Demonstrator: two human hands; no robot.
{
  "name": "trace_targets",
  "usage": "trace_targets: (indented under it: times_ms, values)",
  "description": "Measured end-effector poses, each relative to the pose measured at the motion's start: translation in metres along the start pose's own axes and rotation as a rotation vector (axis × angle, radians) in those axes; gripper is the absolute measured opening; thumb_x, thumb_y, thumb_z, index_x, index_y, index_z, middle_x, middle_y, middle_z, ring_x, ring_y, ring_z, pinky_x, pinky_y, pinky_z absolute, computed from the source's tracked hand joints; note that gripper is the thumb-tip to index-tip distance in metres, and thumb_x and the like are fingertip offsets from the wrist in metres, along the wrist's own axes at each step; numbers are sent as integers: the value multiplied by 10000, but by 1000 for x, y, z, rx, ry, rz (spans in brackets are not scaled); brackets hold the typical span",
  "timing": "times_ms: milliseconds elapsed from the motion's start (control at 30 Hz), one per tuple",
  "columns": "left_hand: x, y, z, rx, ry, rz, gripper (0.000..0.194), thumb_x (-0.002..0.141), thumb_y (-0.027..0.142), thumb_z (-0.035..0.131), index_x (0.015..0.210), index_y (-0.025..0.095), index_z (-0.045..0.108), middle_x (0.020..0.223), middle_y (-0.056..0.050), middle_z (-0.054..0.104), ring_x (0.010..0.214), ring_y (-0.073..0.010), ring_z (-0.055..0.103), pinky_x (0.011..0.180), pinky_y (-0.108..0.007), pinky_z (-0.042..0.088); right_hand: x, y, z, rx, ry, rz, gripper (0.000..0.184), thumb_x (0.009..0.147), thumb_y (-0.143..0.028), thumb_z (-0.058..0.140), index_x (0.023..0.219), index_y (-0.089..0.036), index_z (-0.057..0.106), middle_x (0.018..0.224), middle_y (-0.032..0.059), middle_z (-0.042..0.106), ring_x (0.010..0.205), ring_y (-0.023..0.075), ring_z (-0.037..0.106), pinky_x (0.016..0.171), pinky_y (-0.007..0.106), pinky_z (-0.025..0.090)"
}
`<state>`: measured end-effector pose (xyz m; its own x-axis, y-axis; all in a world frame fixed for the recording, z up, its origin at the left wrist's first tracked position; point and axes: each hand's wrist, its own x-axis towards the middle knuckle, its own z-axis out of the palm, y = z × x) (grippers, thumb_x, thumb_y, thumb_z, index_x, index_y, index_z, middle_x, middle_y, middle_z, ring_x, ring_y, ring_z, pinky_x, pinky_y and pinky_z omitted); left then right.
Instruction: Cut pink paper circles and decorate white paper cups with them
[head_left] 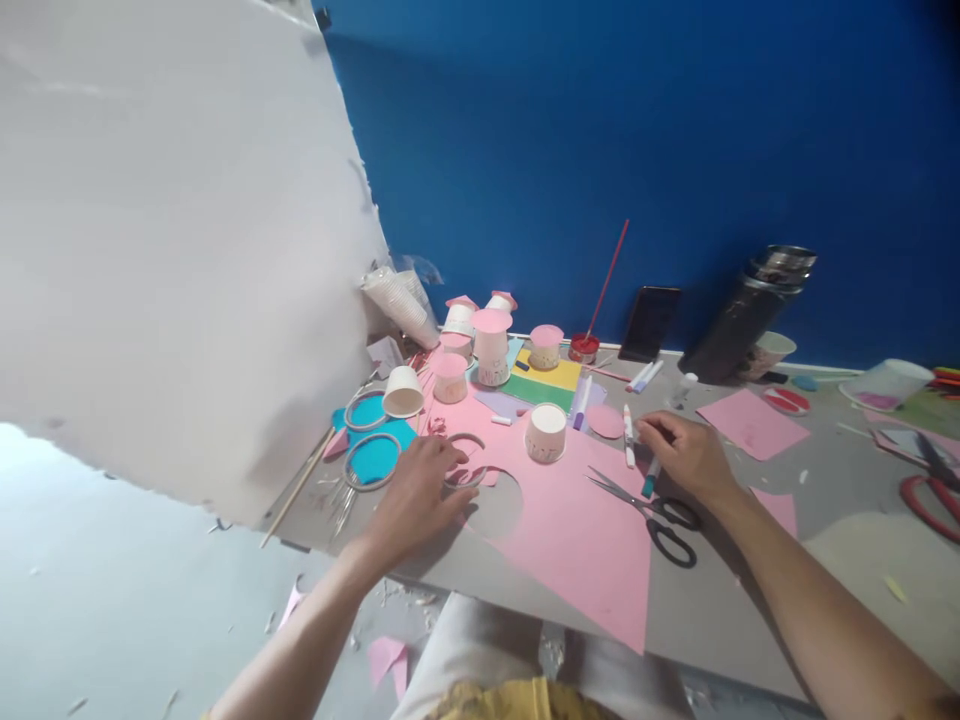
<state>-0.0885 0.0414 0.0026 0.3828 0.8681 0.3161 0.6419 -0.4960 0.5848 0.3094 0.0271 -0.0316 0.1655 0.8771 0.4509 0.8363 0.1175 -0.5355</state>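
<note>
My left hand point(424, 485) is open above the table's front left, its fingers spread over the edge of a grey ring point(466, 440) lying on pink paper scraps. Beside it, a large pink sheet point(592, 540) has a round hole cut out near its edge. My right hand point(686, 452) is closed, fingertips together, just right of a white marker point(628, 437); anything between them is hidden. Below that hand lie a teal-capped marker point(650, 478) and black-handled scissors point(652, 510). A white paper cup point(546, 433) stands upside down between my hands, near a pink paper disc point(604, 421).
Several cups topped with pink discs point(492, 345) stand at the back. Further left are a cup stack point(401, 305), two rings point(373, 461) on blue paper and sticks point(298, 487). A phone point(651, 322) and dark flask point(742, 315) lean against the blue wall. Red-handled scissors point(930, 508) lie far right.
</note>
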Motion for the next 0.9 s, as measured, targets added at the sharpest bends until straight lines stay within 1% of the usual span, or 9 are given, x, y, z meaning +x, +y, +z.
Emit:
trace_targets:
  times_ms: [100,233,333,400,467,567,633,800,900]
  values:
    - [9,5,-5,-15,-5,28,83,832,304,702,899,260,725,982,-77,725,993,-308,623,945,-455,453,0,1,1,14,-16,5,291,903,-441,544,788,-231,710,752,36,754,680,216,674,658,308,455]
    - [31,1,-35,79,88,-77,204,908,338,542,980,227,696,1083,-82,717,1068,-284,626,959,-436,473,0,3,1,20,-30,16,304,908,-450,535,800,-228,713,773,34,758,711,217,684,677,307,460]
    - [60,1,-58,157,118,-79,219,892,367,546,965,219,689,1075,-77,721,1074,-280,627,975,-428,473,1,4,1,16,-51,0,319,914,-456,527,799,-227,717,785,35,761,712,217,682,670,306,459]
    - [83,6,-69,203,134,-34,216,879,359,557,962,211,689,1074,-81,727,1062,-277,631,967,-417,478,2,5,2,16,-61,-8,321,914,-454,520,807,-228,722,792,37,764,709,217,681,666,306,463]
    - [105,12,-76,249,134,19,193,867,342,562,903,205,694,1036,-78,737,1030,-270,639,952,-403,478,2,6,1,11,-60,-8,317,911,-450,520,812,-229,724,806,40,771,716,220,685,667,307,467]
    - [122,13,-83,273,121,-48,194,853,338,556,795,205,684,958,-65,744,900,-244,651,842,-366,487,2,8,-1,-3,-46,-12,317,908,-450,520,807,-230,725,814,46,777,727,226,692,673,309,469]
    - [121,5,-84,277,108,-95,209,844,351,553,784,202,686,916,-61,742,837,-234,646,781,-351,474,2,8,-2,-14,-36,-18,319,909,-450,520,807,-230,727,817,49,778,726,225,693,672,307,465]
    - [91,-22,-77,276,8,-189,214,822,348,524,773,208,678,808,-43,721,762,-227,631,681,-333,427,1,5,-2,-16,-62,-32,328,915,-453,512,804,-226,720,801,40,771,707,213,689,669,298,456]
    - [81,-28,-75,278,-35,-224,216,814,354,524,766,212,681,814,-37,728,770,-230,641,664,-329,420,0,4,-1,-16,-74,-33,318,915,-447,513,799,-229,714,792,33,768,710,212,691,662,295,452]
